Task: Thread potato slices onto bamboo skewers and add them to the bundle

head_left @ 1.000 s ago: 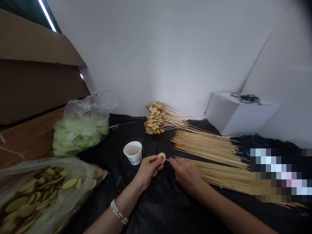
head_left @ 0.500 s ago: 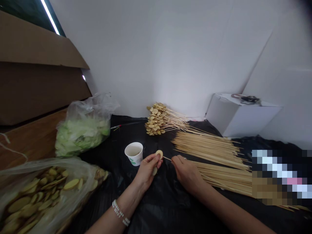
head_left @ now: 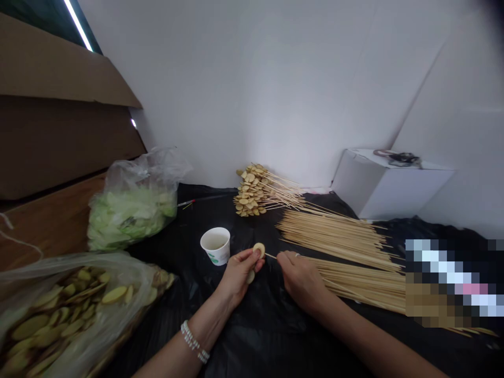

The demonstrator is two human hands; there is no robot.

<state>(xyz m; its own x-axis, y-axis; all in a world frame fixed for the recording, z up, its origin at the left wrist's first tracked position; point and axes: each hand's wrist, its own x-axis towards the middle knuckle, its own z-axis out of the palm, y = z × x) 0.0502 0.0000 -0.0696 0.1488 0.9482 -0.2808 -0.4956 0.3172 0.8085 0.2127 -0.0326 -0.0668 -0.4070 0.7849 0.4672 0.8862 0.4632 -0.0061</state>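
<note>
Between the thumb and fingers of my left hand [head_left: 239, 270] is a round potato slice [head_left: 259, 249]. Another pale slice [head_left: 251, 276] shows lower down, against the same hand's curled fingers. My right hand [head_left: 300, 275] is closed around a thin wooden skewer [head_left: 271, 255], whose front end meets the edge of the upper slice. Whether the tip has gone into the slice I cannot tell. Just left of my left hand stands a white paper cup [head_left: 216, 247]; what lies inside is hard to make out.
Bare skewers [head_left: 338, 236] lie in two bundles at the right. Behind them rests a pile of skewered potato slices [head_left: 252, 191]. At the left are an open bag of potato slices [head_left: 59, 315] and a bag of pale green leaves [head_left: 132, 210]. A white box [head_left: 378, 184] stands at the back right.
Both hands hold nearly the same pose, slice and skewer still meeting. The whole view has shifted slightly.
</note>
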